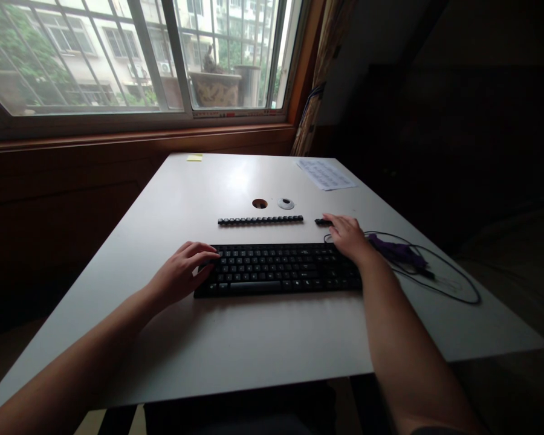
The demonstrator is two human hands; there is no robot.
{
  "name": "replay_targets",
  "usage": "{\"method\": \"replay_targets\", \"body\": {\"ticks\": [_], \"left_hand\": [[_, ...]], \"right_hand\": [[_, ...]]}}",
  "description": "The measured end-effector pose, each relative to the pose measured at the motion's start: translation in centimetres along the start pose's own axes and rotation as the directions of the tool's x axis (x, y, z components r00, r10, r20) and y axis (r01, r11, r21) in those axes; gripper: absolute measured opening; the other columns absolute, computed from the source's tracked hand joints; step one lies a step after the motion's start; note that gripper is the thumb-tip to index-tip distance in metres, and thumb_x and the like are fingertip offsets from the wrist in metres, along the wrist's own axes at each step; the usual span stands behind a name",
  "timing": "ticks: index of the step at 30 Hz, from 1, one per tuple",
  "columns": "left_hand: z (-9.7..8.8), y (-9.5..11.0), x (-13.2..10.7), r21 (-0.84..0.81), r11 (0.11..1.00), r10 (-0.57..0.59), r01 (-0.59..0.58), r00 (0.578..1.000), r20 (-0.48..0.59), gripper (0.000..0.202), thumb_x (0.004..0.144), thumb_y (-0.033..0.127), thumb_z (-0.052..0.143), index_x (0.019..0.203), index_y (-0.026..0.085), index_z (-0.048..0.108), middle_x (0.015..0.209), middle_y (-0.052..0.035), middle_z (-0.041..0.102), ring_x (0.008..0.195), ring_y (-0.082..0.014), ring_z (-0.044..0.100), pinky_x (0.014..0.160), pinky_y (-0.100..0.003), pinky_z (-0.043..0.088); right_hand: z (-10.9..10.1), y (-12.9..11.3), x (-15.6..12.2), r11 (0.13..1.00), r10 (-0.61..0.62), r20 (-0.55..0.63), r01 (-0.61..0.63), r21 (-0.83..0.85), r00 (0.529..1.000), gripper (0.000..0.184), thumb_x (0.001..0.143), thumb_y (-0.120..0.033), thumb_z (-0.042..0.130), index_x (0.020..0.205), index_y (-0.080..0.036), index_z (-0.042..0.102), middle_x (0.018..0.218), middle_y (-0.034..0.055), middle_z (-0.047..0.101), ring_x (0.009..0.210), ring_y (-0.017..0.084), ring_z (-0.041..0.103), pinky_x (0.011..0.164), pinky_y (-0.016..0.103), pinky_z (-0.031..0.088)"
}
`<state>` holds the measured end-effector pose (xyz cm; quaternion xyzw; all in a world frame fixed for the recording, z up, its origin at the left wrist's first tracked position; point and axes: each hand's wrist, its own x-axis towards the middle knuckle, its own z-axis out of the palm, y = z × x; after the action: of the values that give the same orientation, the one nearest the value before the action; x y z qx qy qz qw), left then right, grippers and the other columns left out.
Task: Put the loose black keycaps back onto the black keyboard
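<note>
Keyboard (pixel 276 269) flat on tabletop (pixel 254 344), loose keycap row (pixel 260 220) just beyond. Left hand (pixel 181 266): grip loosely open, fingers resting on keyboard's left end. Right hand (pixel 347 238): fingertips at short keycap group (pixel 321 222); cannot tell whether grip closes on any. Light fingertip nudges, forearm clear of keys, would probably keep caps aligned. Outside window (pixel 176 54), pot (pixel 215 92) holds plant-like growth (pixel 211 62).

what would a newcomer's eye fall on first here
Probably the bright, barred glass window at upper left. Then the long black keyboard on the white tabletop, the left hand at its left end. Beyond the keyboard runs a straight row of small black keycaps, left of the right hand.
</note>
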<state>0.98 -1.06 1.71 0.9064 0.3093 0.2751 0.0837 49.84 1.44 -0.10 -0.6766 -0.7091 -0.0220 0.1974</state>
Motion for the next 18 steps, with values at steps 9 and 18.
{"method": "replay_targets", "body": {"ticks": [9, 18], "left_hand": [[0.1, 0.0, 0.0, 0.011, 1.000, 0.007, -0.007, 1.000, 0.002, 0.023, 0.099, 0.020, 0.055, 0.118, 0.024, 0.067, 0.119, -0.0090, 0.066, 0.108, -0.0246, 0.060, 0.093, -0.045, 0.054], [0.0, 0.1, 0.1, -0.002, 1.000, 0.009, -0.009, 1.000, -0.013, 0.022, 0.099, 0.020, 0.056, 0.117, 0.024, 0.068, 0.118, -0.0086, 0.066, 0.107, -0.0241, 0.060, 0.093, -0.043, 0.054]], "right_hand": [[0.5, -0.8, -0.1, 0.997, 0.069, 0.056, -0.068, -0.019, 0.996, 0.063, 0.091, -0.024, 0.040, 0.154, -0.032, 0.040, 0.145, 0.0014, 0.060, 0.139, 0.037, 0.039, 0.112, 0.065, 0.033], [1.9, 0.2, 0.3, 0.991, -0.052, -0.049, 0.046, -0.123, 0.997, 0.051, 0.092, -0.020, 0.043, 0.140, -0.024, 0.059, 0.139, 0.0051, 0.065, 0.133, 0.033, 0.048, 0.109, 0.053, 0.042]]}}
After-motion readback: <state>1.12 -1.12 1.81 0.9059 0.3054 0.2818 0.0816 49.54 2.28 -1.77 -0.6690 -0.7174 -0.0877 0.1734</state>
